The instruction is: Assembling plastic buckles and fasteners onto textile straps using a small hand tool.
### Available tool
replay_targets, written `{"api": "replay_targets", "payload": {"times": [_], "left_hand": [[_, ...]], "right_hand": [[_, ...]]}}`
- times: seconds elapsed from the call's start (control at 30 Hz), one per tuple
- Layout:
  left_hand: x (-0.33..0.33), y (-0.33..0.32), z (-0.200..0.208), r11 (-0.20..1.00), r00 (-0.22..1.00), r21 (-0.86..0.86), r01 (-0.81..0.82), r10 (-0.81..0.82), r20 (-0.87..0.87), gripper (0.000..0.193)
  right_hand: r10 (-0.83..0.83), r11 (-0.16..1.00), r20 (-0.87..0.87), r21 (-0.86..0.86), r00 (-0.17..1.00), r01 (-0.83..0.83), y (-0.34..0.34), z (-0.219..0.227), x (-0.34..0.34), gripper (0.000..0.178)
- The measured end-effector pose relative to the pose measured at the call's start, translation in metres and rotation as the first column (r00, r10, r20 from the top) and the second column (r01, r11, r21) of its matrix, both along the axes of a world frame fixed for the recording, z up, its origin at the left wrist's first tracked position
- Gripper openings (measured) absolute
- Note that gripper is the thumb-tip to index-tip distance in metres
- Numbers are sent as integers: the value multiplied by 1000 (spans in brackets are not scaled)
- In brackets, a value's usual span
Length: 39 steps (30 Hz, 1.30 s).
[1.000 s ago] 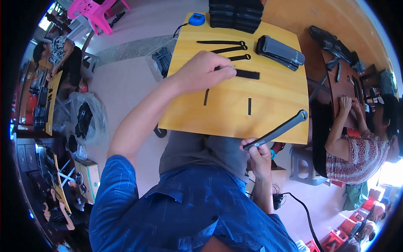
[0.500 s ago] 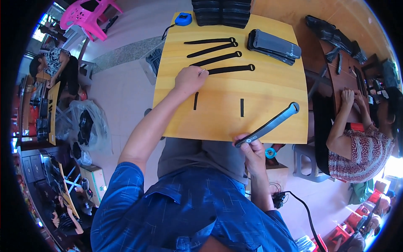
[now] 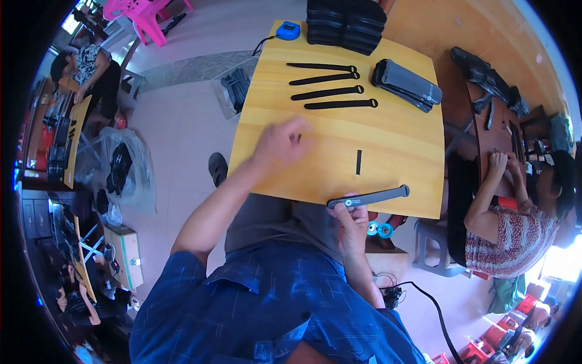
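My right hand (image 3: 350,219) is closed at the table's near edge, gripping a dark grey strap (image 3: 383,196) by its broad printed end. The strap points right, with a looped tip. Over the left part of the table, my left hand (image 3: 284,142) is smeared by motion, so its fingers cannot be made out. Beyond it several thin black straps (image 3: 330,94) with ring ends lie side by side. One short black strip (image 3: 358,162) lies on the wood between my hands and the right edge; the other strip is hidden around my left hand.
A wooden table (image 3: 406,139) carries a tall black stack (image 3: 345,27) at the back, a pile of grey straps (image 3: 406,84) at the right and a blue tape measure (image 3: 288,30). A co-worker (image 3: 512,236) sits at a brown table on the right. A cable (image 3: 433,309) runs along the floor.
My left hand has come away from the nearest black strap and moved toward me, over the left strip. My right hand has lowered the grey strap to a flatter angle. The view has shifted slightly.
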<state>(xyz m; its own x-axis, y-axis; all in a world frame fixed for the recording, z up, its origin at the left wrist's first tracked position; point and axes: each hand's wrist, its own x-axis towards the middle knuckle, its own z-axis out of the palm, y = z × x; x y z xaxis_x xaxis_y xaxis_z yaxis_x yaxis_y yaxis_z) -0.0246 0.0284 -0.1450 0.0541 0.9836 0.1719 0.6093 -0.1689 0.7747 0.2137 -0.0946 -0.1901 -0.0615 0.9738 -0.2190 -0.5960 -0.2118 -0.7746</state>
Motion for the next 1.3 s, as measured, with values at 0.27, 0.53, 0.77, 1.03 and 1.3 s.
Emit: {"api": "replay_targets", "payload": {"times": [0.27,0.53,0.77,1.03,1.3], "left_hand": [[29,-107,2,918,954,279,282,-238,-183,47],[5,-116,-4,945,985,277,174,-167,-48,31],[-38,-122,-7,997,987,-27,78,-73,140,20],[-59,-123,-17,993,962,-80,83,-59,267,22],[-63,-122,-36,998,962,41,-42,29,271,24]], "right_hand": [[94,993,-102,-68,990,-101,-2,2,-31,23],[234,947,-126,-197,964,-255,-7,20,-40,16],[169,898,614,226,771,-377,-7,43,-32,12],[-361,632,911,397,201,-665,38,49,-57,19],[-308,651,918,396,251,-648,48,31,-71,15]]}}
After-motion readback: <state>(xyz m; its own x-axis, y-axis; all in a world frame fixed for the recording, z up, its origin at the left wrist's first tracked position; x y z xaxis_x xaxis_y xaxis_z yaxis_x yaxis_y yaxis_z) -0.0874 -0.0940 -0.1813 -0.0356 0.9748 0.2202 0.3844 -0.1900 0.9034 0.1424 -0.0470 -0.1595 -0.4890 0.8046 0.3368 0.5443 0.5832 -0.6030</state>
